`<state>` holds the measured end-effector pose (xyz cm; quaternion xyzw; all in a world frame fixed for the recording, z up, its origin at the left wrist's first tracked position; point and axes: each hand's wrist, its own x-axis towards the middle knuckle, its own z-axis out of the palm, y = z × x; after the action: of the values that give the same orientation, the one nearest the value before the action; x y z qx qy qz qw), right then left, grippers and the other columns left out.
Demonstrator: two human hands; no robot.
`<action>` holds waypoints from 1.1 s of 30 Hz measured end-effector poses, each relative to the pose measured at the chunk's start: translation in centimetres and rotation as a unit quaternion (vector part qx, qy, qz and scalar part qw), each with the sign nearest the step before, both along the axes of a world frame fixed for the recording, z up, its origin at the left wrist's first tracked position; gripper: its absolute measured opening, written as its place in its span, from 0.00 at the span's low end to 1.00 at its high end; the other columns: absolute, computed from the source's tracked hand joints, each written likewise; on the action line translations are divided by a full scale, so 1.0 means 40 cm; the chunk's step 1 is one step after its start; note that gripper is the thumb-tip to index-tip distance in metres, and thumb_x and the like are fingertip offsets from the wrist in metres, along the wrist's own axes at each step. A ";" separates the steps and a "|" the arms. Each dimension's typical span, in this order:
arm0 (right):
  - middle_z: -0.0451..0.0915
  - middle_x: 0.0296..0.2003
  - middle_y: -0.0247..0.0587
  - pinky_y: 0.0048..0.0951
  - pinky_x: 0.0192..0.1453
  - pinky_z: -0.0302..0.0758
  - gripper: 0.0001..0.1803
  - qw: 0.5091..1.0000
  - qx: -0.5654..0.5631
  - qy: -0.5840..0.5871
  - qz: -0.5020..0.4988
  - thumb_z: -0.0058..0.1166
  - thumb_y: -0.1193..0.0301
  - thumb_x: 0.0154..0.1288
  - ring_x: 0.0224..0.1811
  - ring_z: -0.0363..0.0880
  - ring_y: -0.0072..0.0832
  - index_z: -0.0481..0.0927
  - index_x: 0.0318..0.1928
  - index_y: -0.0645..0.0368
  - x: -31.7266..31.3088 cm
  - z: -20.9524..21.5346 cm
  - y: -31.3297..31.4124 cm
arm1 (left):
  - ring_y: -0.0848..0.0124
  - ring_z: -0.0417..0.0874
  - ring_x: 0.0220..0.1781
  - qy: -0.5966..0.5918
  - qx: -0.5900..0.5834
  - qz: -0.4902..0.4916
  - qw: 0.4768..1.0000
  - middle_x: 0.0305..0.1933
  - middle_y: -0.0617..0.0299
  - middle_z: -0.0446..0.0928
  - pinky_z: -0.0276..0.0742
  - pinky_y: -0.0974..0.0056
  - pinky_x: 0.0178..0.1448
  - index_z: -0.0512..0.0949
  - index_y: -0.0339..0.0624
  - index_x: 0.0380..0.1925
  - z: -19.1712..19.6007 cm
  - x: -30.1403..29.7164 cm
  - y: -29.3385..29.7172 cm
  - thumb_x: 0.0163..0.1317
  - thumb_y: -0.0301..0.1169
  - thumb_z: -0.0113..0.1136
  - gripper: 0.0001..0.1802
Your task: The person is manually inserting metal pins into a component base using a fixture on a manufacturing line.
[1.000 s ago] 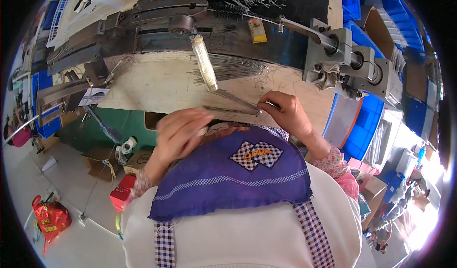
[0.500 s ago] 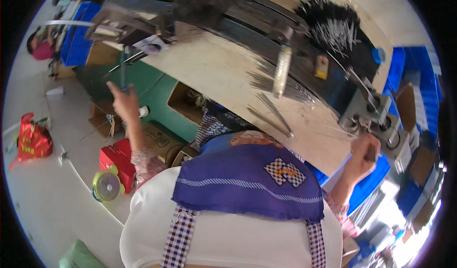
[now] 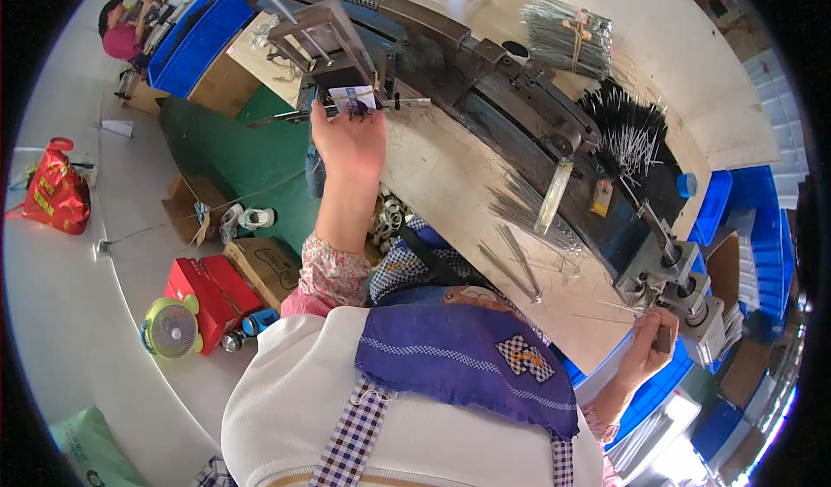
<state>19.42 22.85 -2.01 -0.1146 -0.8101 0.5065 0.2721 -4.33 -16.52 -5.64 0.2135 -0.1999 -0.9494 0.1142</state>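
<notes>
My left hand point(image 3: 351, 149) is raised at the left end of a long dark metal machine point(image 3: 467, 67). Its thumb and fingers are apart, just below a small white card point(image 3: 352, 99) with a dark picture, fixed by a metal frame point(image 3: 333, 32). At the right end, my right hand point(image 3: 647, 348) is closed beside a grey metal clamp block point(image 3: 684, 283). Thin metal wires point(image 3: 602, 318) run to its fingertips. A small dark piece point(image 3: 664, 340) shows against its fingers, of a kind I cannot make out.
Loose metal rods point(image 3: 528, 210) lie on the wooden bench top point(image 3: 441, 154). Behind the machine are a tied wire bundle point(image 3: 567, 37) and a black-and-silver pile point(image 3: 628, 132). A blue bin point(image 3: 203, 37) stands at far left, with a person point(image 3: 125, 32) beyond. A green fan point(image 3: 170, 327) stands below.
My left hand has moved right and up to the machine's left end, beside the card. My right hand stays closed near the clamp block. The whole view has shifted.
</notes>
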 end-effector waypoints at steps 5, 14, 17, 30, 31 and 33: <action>0.71 0.24 0.31 0.17 0.24 0.57 0.07 0.999 -0.001 -0.034 0.020 0.50 0.73 0.69 0.21 0.62 0.13 0.71 0.32 0.60 -0.027 0.013 -0.011 | 0.61 0.62 0.66 -0.043 0.065 -0.012 0.997 0.62 0.51 0.64 0.52 0.56 0.72 0.54 0.27 0.64 0.069 0.033 0.007 0.68 0.54 0.41 0.40; 0.81 0.28 0.42 0.27 0.35 0.76 0.07 0.979 0.156 -0.037 0.128 0.58 0.83 0.53 0.30 0.81 0.29 0.80 0.34 0.62 -0.151 0.121 -0.108 | 0.60 0.64 0.70 0.272 -0.559 -0.361 0.695 0.73 0.47 0.56 0.56 0.57 0.72 0.49 0.32 0.69 0.121 0.265 0.148 0.69 0.39 0.52 0.37; 0.81 0.28 0.40 0.31 0.33 0.76 0.10 0.942 0.136 0.076 0.299 0.61 0.82 0.52 0.29 0.81 0.33 0.80 0.36 0.61 -0.246 0.171 -0.212 | 0.63 0.72 0.62 0.349 -0.612 -0.412 0.577 0.61 0.46 0.70 0.66 0.60 0.63 0.64 0.33 0.60 0.170 0.279 0.250 0.69 0.33 0.51 0.24; 0.76 0.36 0.42 0.35 0.44 0.77 0.11 0.884 0.444 -0.037 0.140 0.57 0.79 0.53 0.41 0.76 0.41 0.80 0.39 0.62 -0.349 0.107 -0.014 | 0.76 0.68 0.31 0.085 -0.309 -0.526 0.788 0.33 0.69 0.65 0.65 0.71 0.29 0.70 0.44 0.36 0.109 0.208 0.405 0.73 0.37 0.45 0.10; 0.74 0.34 0.41 0.35 0.41 0.77 0.07 0.874 0.463 -0.035 0.140 0.55 0.78 0.53 0.40 0.76 0.39 0.78 0.35 0.60 -0.362 0.109 -0.018 | 0.78 0.66 0.28 0.106 -0.173 -0.595 0.777 0.32 0.70 0.64 0.63 0.71 0.26 0.71 0.45 0.36 0.153 0.198 0.410 0.73 0.37 0.45 0.10; 0.72 0.31 0.39 0.32 0.38 0.79 0.03 0.854 0.500 -0.015 0.142 0.53 0.76 0.52 0.39 0.76 0.36 0.75 0.30 0.58 -0.355 0.106 -0.043 | 0.81 0.59 0.21 0.084 -0.023 -0.635 0.768 0.26 0.71 0.62 0.54 0.74 0.20 0.71 0.45 0.35 0.230 0.207 0.376 0.72 0.36 0.47 0.09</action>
<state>5.24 21.12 2.22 0.1452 -0.9656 0.0647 0.2059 3.95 -1.46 3.55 -0.0452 -0.3008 -0.8150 -0.4932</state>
